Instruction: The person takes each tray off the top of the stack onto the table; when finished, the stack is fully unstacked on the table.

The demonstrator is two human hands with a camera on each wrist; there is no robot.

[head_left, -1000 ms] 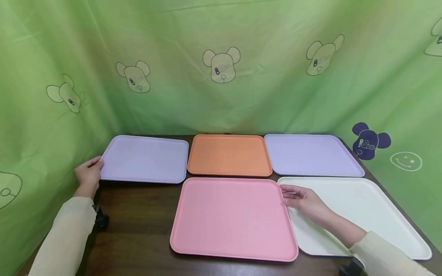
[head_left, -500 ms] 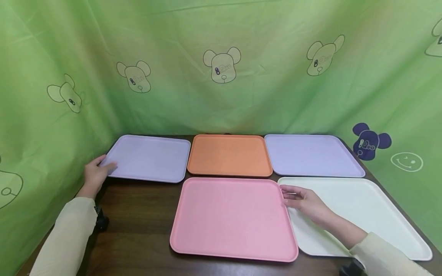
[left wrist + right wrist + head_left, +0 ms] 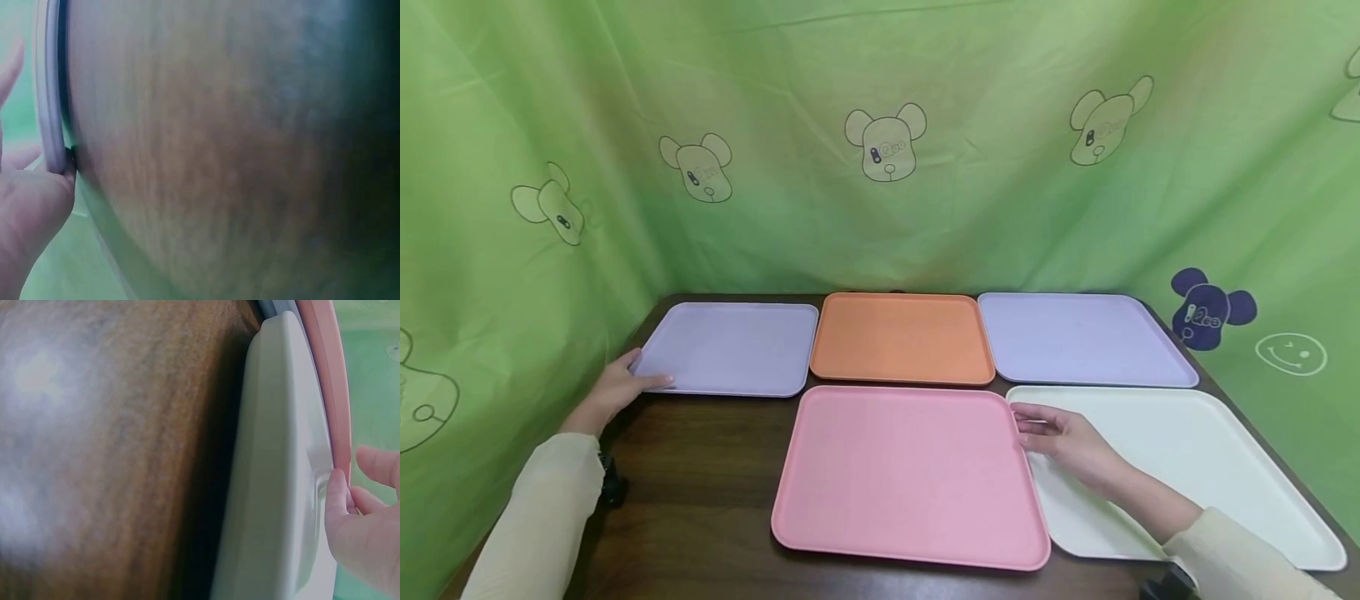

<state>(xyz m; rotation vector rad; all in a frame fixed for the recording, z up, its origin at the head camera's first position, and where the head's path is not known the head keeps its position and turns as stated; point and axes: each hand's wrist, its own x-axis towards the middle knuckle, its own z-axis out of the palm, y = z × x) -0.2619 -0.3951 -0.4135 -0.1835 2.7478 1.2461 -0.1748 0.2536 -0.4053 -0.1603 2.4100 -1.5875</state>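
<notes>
In the head view my left hand is at the near-left corner of a lavender tray. Its fingers lie along the left side, and the outstretched thumb reaches over the front rim. Seen from the left wrist, the tray's edge meets the palm side of the hand. My right hand reaches across a white tray, its fairly straight fingertips touching the right rim of a pink tray. From the right wrist, the thumb stands apart from the other fingers.
An orange tray lies in the back row, beside a second lavender tray on its right. The brown wooden table shows at the front left. A green patterned curtain hangs behind and at both sides.
The left lavender tray has come down level and slid slightly right, its back edge now nearer. My left thumb has moved from its left edge to its front rim. The right hand stays put.
</notes>
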